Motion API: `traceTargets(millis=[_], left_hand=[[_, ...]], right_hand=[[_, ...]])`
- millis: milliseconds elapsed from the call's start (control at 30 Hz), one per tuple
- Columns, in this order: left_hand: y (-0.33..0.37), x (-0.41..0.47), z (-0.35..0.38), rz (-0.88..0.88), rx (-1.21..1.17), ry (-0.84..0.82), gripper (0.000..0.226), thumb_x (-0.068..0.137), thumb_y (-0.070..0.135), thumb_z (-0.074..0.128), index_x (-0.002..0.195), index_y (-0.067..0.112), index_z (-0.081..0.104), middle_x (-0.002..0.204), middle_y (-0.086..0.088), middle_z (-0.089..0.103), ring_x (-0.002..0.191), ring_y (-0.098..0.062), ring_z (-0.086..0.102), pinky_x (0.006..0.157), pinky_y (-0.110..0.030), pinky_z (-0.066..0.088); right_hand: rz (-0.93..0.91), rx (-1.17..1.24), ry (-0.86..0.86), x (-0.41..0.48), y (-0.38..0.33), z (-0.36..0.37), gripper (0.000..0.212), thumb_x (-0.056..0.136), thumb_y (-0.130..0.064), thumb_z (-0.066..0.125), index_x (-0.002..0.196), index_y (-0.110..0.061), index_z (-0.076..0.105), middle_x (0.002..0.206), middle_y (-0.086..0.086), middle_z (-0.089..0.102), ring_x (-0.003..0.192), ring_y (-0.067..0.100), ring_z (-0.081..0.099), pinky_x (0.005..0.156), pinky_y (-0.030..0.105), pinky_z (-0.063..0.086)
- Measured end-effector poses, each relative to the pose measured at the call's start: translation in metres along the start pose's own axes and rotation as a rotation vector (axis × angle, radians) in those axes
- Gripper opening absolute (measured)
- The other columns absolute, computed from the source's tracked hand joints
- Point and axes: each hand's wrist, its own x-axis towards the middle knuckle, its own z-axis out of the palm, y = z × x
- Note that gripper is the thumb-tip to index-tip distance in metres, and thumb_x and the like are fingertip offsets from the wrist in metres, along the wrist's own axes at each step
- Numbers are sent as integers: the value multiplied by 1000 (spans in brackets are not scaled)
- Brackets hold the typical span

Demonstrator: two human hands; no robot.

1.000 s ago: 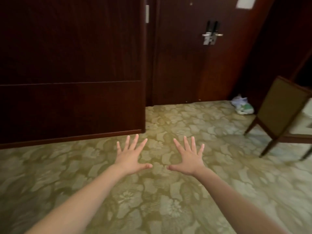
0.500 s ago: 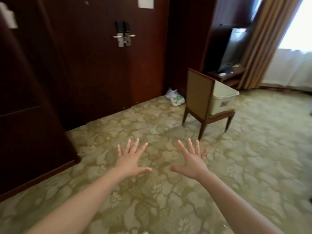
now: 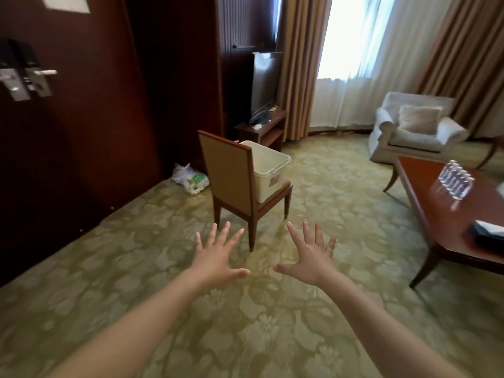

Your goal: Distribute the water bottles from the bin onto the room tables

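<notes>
Both hands are out front, palms down over the carpet (image 3: 272, 336), and hold nothing. The left hand (image 3: 218, 257) has its fingers spread and straight; the right hand (image 3: 311, 260) is the same. They sit side by side with the thumbs pointing inward, not touching.

The bin (image 3: 268, 170), cream plastic, sits on the seat of a wooden chair (image 3: 229, 170) at centre, far of the hands. Its bottom is hidden, so I can't tell the contents.

The water bottles (image 3: 455, 180) stand clustered in a tight block on the counter (image 3: 436, 203), at the right. A dark box (image 3: 488, 233) lies on the same counter, nearer, apart from the bottles.

- Plastic bag (image 3: 189, 177) on the floor left of the chair, against the dark wall.
- Door (image 3: 68, 118) with a metal handle, far left.
- TV (image 3: 264, 83) on a low stand (image 3: 261, 129) behind the chair.
- White armchair (image 3: 414, 126) far right, by the curtains (image 3: 300, 64).
</notes>
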Motion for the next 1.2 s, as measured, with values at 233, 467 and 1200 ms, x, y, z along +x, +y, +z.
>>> traceTargets(millis=[233,467,1200], left_hand=[[16,160,3,79,35,-36,107,72,84,46,149,46,-17,158,5,-30,144,-25,-31,113,-61,-19],[53,346,-21,56,56,-46,106,74,83,46,150,43,-17,158,4,-30,145,-25,-29,115,-62,-14],[58,812,-44,-93,48,-93,105,75,85,42,150,43,-18,158,1,-29,145,-27,-28,113,-63,-13]], right_hand=[[73,6,-7,130,61,-16,112,77,-75,59,154,-43,-16,162,5,-28,139,30,-43,110,64,-26],[58,-14,-17,297,138,-66,111,77,-76,57,154,-43,-16,163,5,-27,141,30,-41,109,64,-27],[-118,-139,-126,772,270,-129,112,77,-75,57,154,-41,-16,162,6,-29,141,33,-41,108,65,-27]])
